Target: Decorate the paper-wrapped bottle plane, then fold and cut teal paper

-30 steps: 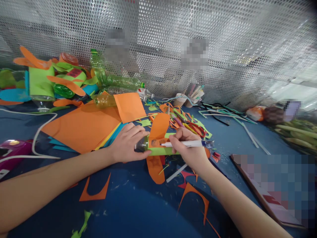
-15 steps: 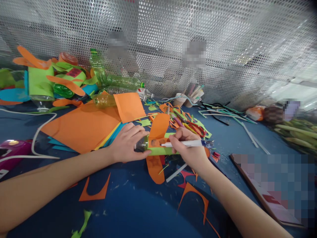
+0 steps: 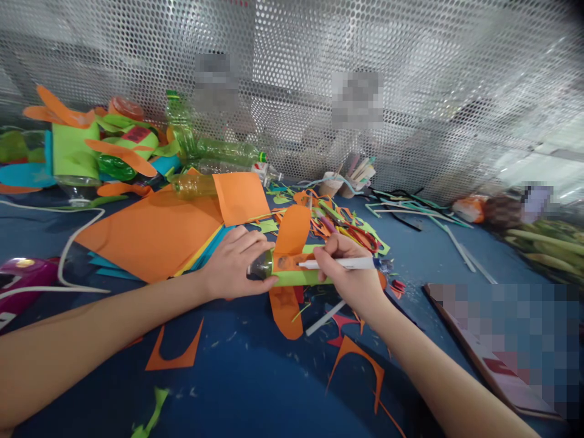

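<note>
A clear plastic bottle [image 3: 261, 265] lies on its side, wrapped in a light green paper band [image 3: 296, 278]. An orange paper strip with rounded ends [image 3: 292, 230] crosses over the band like wings and carries dark smudgy marks in its middle. My left hand [image 3: 239, 263] is closed round one end of the bottle, thumb below and fingers above. In my right hand [image 3: 344, 265] is a white marker [image 3: 358, 263], its tip at the marks on the orange strip. The bottle's far end is hidden behind my right hand.
Orange paper sheets [image 3: 155, 231] lie at left by a purple glue gun [image 3: 27, 283]. Bottles with paper shapes [image 3: 75, 152] crowd the back left. Red-handled scissors [image 3: 365, 237] lie among paper scraps. Cups of sticks [image 3: 331, 182] stand behind. A blurred board [image 3: 493, 359] is at right.
The marker tip has shifted very slightly on the orange strip. My left hand keeps its grip on the bottle, and the things around look the same.
</note>
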A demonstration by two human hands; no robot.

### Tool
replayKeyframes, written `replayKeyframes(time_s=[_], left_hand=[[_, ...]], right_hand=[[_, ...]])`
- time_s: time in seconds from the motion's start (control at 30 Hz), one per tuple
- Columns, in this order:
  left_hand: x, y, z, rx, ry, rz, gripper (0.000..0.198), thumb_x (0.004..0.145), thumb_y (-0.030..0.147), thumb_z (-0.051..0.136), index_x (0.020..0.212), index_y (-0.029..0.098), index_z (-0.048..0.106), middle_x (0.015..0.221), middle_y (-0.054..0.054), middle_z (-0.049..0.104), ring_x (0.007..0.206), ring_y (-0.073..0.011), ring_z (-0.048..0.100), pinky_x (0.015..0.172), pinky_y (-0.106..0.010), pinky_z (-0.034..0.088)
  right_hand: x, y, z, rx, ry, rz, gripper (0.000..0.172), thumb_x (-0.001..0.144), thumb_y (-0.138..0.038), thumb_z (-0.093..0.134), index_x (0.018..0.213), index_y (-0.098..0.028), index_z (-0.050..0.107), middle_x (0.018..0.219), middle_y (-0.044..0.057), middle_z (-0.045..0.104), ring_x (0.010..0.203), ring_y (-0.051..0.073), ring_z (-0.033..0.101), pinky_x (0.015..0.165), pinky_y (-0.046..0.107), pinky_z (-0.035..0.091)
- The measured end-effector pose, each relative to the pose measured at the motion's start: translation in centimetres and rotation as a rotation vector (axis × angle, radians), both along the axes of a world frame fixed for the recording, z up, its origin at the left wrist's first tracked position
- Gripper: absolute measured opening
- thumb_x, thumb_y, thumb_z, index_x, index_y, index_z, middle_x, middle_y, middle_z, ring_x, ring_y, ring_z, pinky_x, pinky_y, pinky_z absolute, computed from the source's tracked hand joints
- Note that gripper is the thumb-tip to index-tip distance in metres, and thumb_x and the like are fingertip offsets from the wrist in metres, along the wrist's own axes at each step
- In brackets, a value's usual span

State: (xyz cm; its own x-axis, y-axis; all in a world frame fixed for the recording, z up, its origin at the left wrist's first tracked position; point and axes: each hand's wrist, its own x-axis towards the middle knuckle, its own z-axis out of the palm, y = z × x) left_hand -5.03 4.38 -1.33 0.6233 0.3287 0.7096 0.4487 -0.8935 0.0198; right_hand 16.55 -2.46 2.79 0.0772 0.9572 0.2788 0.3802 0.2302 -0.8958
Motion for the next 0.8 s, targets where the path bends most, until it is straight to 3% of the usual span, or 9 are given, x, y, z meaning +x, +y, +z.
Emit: replayKeyframes(time_s=[0.67, 0.8], left_hand=[[0.02, 0.08, -0.03, 0.013, -0.003, -0.010, 0.045, 0.075, 0.049, 0.061, 0.106, 0.017, 0.054, 0.097, -0.008, 0.063, 0.090, -0.0248, 0.057, 0.080, -0.041, 0.045], [0.01, 0.10, -0.03, 0.010, -0.004, -0.004, 0.043, 0.075, 0.047, 0.061, 0.105, 0.017, 0.054, 0.097, -0.008, 0.063, 0.090, -0.0247, 0.057, 0.079, -0.041, 0.045]], right_hand=[[0.06, 0.04, 0.05, -0.009, 0.001, 0.051, 0.027, 0.080, -0.034, 0.059, 0.062, -0.023, 0.042, 0.047, -0.004, 0.054, 0.042, 0.010, 0.047, 0.045, 0.023, 0.036], [0.03, 0.03, 0.11, 0.011, 0.013, -0.001, 0.027, 0.079, -0.030, 0.058, 0.060, -0.023, 0.040, 0.044, -0.006, 0.050, 0.041, 0.009, 0.045, 0.044, 0.023, 0.034]])
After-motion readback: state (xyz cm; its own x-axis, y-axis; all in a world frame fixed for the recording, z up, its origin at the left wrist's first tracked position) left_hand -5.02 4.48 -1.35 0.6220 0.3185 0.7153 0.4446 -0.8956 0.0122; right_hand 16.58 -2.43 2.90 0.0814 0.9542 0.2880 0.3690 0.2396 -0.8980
